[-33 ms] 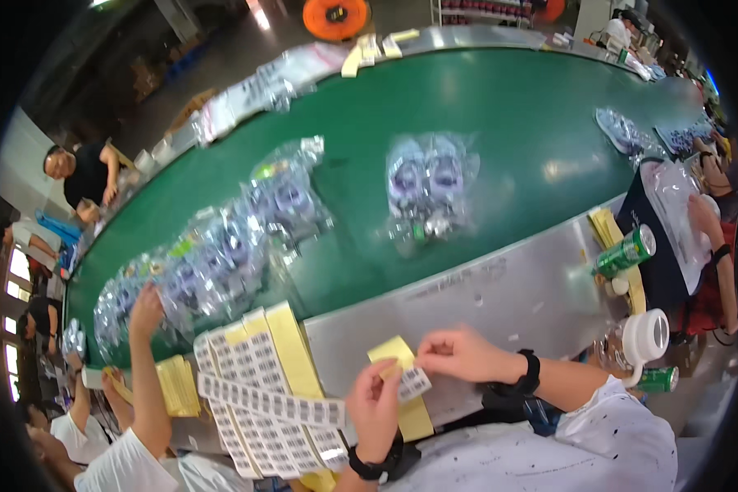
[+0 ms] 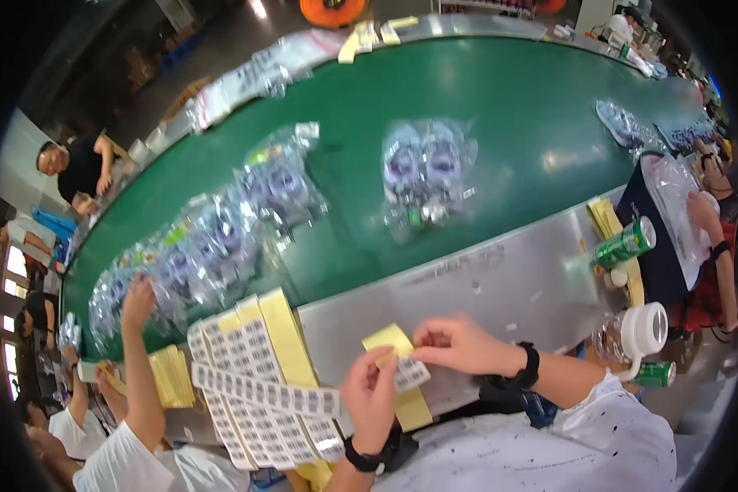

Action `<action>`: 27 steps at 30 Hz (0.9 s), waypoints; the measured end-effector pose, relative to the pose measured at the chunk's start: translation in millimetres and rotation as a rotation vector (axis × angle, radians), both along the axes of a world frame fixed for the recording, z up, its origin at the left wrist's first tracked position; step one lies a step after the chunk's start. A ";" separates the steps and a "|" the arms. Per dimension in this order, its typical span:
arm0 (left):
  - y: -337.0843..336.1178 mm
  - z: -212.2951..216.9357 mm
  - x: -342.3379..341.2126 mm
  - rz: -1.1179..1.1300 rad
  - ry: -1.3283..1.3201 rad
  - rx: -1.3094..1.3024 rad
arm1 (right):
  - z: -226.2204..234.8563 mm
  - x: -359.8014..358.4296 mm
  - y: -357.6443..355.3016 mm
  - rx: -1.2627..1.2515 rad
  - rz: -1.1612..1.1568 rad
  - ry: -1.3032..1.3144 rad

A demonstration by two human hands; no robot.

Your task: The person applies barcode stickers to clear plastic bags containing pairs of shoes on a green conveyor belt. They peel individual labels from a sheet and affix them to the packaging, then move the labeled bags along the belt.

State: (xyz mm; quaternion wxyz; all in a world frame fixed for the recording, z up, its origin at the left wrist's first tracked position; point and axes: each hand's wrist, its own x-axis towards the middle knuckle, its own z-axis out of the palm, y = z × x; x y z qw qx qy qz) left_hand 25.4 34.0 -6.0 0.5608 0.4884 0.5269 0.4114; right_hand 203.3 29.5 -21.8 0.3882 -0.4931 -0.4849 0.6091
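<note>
My left hand (image 2: 369, 402) is closed in a pinch on a short white strip of barcode labels (image 2: 412, 375), just above the near metal edge. Close against it, my right hand (image 2: 459, 344) pinches at the upper edge of that strip; what lies between those fingertips is too small to make out. A yellow paper slip (image 2: 389, 336) shows behind the fingers, and another yellow piece (image 2: 413, 410) lies below them. To the left of my left hand are sheets of barcode labels (image 2: 246, 361), with a long label strip (image 2: 262, 392) lying across them and a yellow card stack (image 2: 287, 336) beside them.
On the green belt (image 2: 344, 254) lie a bagged pair of shoes (image 2: 422, 164) and a row of bagged shoes (image 2: 213, 238). A co-worker's hand (image 2: 139, 302) touches that row. At right are a green can (image 2: 626, 243), a plastic jug (image 2: 644, 328) and another person's arm (image 2: 717, 254).
The whole view has shifted slightly, so the belt and shoes sit a little higher in the picture. Both my hands keep their pinch close together at the label strip.
</note>
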 end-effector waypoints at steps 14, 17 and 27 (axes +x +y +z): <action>-7.5 -3.8 6.5 -0.152 0.003 0.016 | 4.0 -8.7 -18.5 0.317 -0.304 -0.129; -4.6 -5.9 3.8 -0.208 0.077 0.008 | 7.0 -0.8 -13.2 0.364 -0.295 -0.185; -7.2 -5.0 2.9 -0.200 0.126 0.025 | 2.4 1.2 -16.0 0.761 -0.246 -0.476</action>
